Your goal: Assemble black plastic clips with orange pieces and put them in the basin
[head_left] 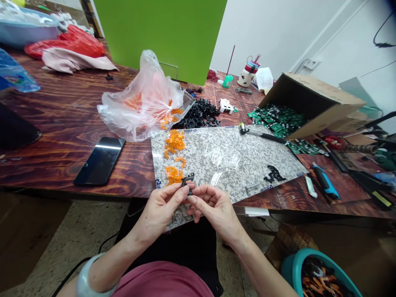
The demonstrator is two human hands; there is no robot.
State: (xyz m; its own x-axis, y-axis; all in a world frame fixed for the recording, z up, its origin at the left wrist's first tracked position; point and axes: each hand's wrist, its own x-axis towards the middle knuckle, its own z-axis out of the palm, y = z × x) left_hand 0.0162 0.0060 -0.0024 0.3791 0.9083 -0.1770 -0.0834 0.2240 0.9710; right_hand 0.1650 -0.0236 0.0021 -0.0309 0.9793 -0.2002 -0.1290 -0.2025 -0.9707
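Both hands meet over the front edge of a speckled grey board. My left hand pinches a small curved black plastic part between thumb and finger. My right hand touches the same part's lower end with thumb and fingers pressed together; its grip is partly hidden. Just beyond lie orange plastic pieces in small heaps. Thin white strips are spread across the board's middle, and several small black parts sit at its right.
A phone and a clear plastic bag are on the left. Behind the board is a black-part pile. A small hammer, cardboard box with green circuit boards, and blue cutter lie right. A teal bucket stands below.
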